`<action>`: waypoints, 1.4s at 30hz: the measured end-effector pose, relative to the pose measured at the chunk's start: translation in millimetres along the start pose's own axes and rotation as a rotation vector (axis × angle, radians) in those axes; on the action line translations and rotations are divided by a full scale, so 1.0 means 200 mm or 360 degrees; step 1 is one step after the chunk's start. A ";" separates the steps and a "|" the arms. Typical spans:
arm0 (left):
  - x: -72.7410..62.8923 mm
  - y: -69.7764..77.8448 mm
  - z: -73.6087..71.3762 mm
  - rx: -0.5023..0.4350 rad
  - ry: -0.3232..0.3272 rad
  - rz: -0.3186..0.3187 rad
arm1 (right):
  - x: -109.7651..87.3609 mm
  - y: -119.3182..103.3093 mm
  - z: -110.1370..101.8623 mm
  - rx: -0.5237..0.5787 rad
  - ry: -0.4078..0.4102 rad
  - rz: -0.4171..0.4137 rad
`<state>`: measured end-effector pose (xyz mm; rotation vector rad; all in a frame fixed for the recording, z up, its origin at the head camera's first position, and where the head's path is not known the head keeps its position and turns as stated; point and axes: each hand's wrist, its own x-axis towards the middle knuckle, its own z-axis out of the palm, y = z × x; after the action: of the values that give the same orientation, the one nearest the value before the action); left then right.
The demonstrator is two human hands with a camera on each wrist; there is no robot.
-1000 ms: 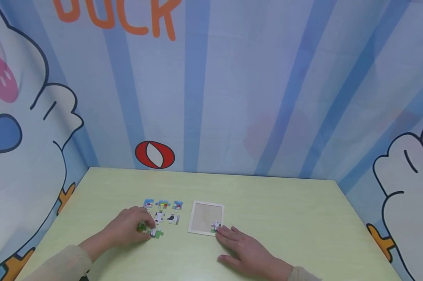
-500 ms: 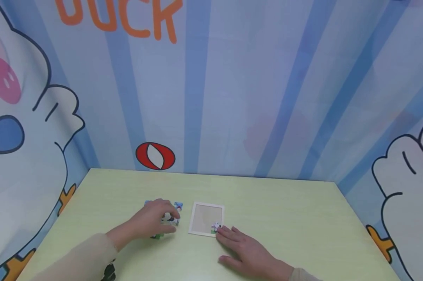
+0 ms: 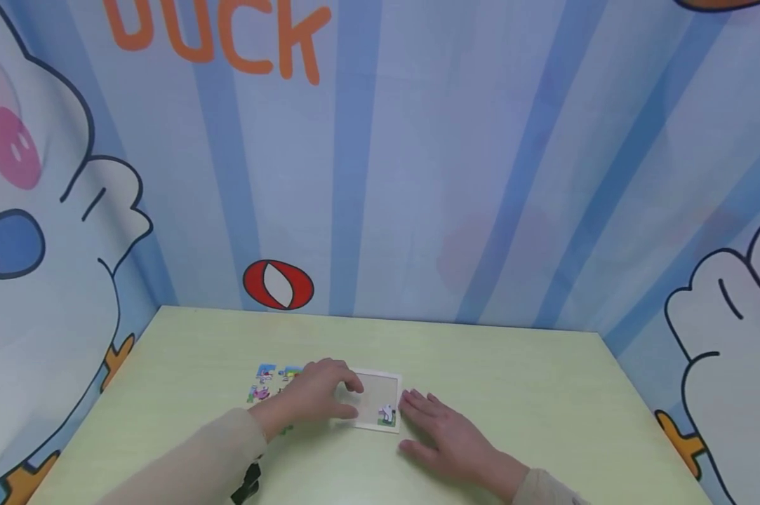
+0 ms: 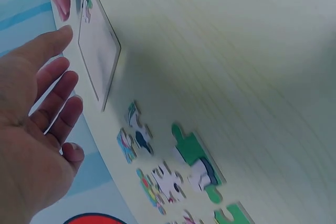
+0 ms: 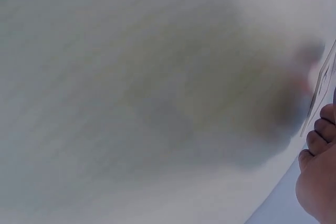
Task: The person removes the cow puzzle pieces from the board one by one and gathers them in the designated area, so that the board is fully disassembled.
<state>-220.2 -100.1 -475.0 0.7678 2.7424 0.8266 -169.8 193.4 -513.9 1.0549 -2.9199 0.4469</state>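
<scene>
A shallow puzzle tray with a pale rim lies flat on the table. One puzzle piece sits in its lower right corner. My left hand hovers over the tray's left side, thumb and fingers apart, with nothing seen between them. In the left wrist view, that hand has loosely bent fingers. My right hand lies with straight fingers beside the tray's right edge; whether the fingertips touch it I cannot tell. Several loose puzzle pieces lie left of the tray, partly hidden by my left arm.
In the left wrist view, a green puzzle piece and a black-and-white piece lie flat near the tray. The pale table ends at a blue striped backdrop with cartoon prints. The right wrist view is mostly blurred.
My left hand has moved right, from the lower loose pieces across to the tray's left side. My right hand's fingertips have shifted slightly, from the tray's lower right corner to beside its right edge.
</scene>
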 end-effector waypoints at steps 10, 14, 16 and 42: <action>0.08 0.06 0.08 0.0039 -0.0005 0.0046 | 0.06 0.05 0.01 0.0055 -0.0067 0.0040; 0.09 0.08 0.11 0.0039 -0.0002 0.0062 | 0.07 0.06 0.00 0.0060 -0.0066 0.0016; 0.10 0.08 0.12 0.0042 -0.0007 0.0069 | 0.08 0.06 0.01 0.0056 -0.0063 0.0000; 0.04 0.06 0.21 -0.0141 0.0046 0.0070 | 0.12 0.07 0.03 0.0033 -0.0014 0.0028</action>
<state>-210.1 -67.7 -504.1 0.8073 2.7016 0.9686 -197.7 187.0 -521.5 1.0371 -2.9406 0.4751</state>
